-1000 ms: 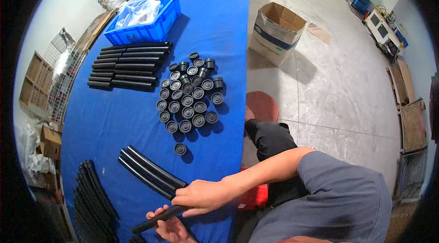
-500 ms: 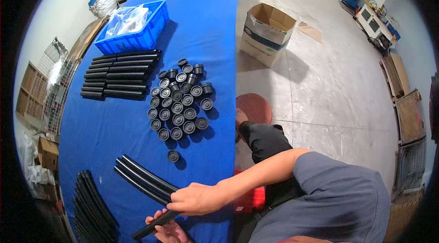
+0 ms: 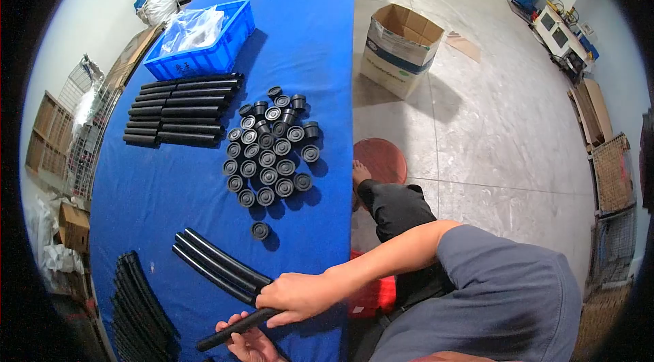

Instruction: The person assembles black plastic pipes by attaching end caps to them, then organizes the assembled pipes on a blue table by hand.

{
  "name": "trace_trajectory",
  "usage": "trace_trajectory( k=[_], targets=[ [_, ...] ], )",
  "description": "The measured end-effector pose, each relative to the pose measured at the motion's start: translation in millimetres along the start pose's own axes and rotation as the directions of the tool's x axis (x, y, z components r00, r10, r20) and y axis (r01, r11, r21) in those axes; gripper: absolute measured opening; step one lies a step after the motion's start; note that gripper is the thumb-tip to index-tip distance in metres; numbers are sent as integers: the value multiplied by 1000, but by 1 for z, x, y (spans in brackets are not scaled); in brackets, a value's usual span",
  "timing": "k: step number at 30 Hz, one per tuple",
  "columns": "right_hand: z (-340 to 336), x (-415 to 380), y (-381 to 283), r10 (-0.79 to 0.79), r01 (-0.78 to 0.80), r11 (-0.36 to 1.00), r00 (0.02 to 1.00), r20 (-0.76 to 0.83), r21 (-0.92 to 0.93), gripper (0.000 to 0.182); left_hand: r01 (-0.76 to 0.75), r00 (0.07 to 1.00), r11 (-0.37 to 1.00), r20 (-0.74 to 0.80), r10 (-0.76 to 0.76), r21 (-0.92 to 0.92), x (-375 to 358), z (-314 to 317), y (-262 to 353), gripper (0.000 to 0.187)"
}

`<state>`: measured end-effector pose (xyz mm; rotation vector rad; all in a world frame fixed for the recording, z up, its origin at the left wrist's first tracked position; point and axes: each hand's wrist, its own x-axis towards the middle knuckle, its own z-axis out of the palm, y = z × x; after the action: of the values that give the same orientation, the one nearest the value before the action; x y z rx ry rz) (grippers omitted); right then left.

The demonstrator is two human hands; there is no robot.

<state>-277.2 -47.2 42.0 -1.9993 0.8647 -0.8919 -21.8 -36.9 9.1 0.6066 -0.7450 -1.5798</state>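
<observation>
A short black tube [image 3: 235, 331] lies slantwise between my two hands near the bottom of the view. My left hand [image 3: 252, 345] is palm up, its fingers curled around the tube from below. From above, my right hand [image 3: 300, 298] grips the upper right end, its thumb alongside. Just beyond my right hand, several longer, slightly curved black tubes [image 3: 221, 266] rest side by side on the blue tablecloth [image 3: 150, 205]; their near ends are partly hidden by that hand. At lower left is a pile of black tubes [image 3: 139, 307].
Several round black caps [image 3: 268, 175] stand clustered mid-table, with one cap [image 3: 259, 230] apart. Behind are stacked black tubes [image 3: 180, 110] and a blue crate [image 3: 197, 52] holding plastic bags. On the floor are a cardboard box [image 3: 398, 55] and a red stool [image 3: 381, 161] under a foot.
My right hand has shifted slightly and its thumb now stretches out along the tube, showing more of the tube's upper end. My left hand keeps its hold. The view has moved slightly.
</observation>
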Motion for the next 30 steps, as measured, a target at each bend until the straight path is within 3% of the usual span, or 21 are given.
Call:
trace_trajectory(
  k=[2,5,6,9,10,13,14,17,21,22,23,25,27,28,29,30],
  targets=[
    [-7,9,4,110,-156,955,977,183,254,38,-9,1000,1000,-1,9,-15,0,6,-1,35],
    [1,3,-2,-121,102,985,982,-142,-138,38,14,1000,998,-27,-16,-66,1,5,-3,36],
    [3,3,-2,-174,135,936,980,-94,-324,37,32,999,996,-22,-34,-83,2,-1,-2,36],
    [2,-1,-5,0,-1,992,1000,-10,-123,36,22,999,999,27,-21,-50,1,-7,-1,37],
    [1,2,2,-18,18,998,1000,-5,56,36,7,999,1000,49,-6,-25,1,-5,-1,37],
    [-4,9,8,62,-77,970,995,74,229,38,-18,1000,1000,-10,18,-3,1,4,-5,38],
    [-1,5,1,-41,51,997,987,-152,62,32,3,1000,1000,-19,-3,-11,1,4,-5,38],
    [5,0,-5,-125,100,969,987,-100,-226,33,42,999,999,-27,-43,-27,2,-2,-3,37],
    [-12,9,0,129,-186,950,965,227,251,41,12,1000,999,1,-12,-35,-1,5,0,32],
    [-16,10,-1,146,-195,954,965,217,226,37,-1,1000,999,6,2,-37,0,12,-1,32],
    [-18,7,-3,99,-108,991,989,108,74,35,22,999,997,-40,-25,-70,2,20,-4,33],
    [-12,-3,-11,-87,72,976,994,-66,-207,31,26,984,995,-172,-43,-100,4,34,-4,37],
    [-13,-4,-7,-110,122,961,992,61,-249,27,67,983,990,-165,-87,-124,6,25,-4,34],
    [-14,4,-15,117,-83,976,980,161,-203,33,48,977,998,-205,-58,-52,6,27,-5,31],
    [-15,-2,-16,65,-64,996,998,8,-61,34,26,997,999,-69,-29,-46,5,28,-4,30],
    [-20,1,-19,185,-187,982,979,80,17,38,31,999,999,-38,-32,-26,3,36,0,34]
  ],
)
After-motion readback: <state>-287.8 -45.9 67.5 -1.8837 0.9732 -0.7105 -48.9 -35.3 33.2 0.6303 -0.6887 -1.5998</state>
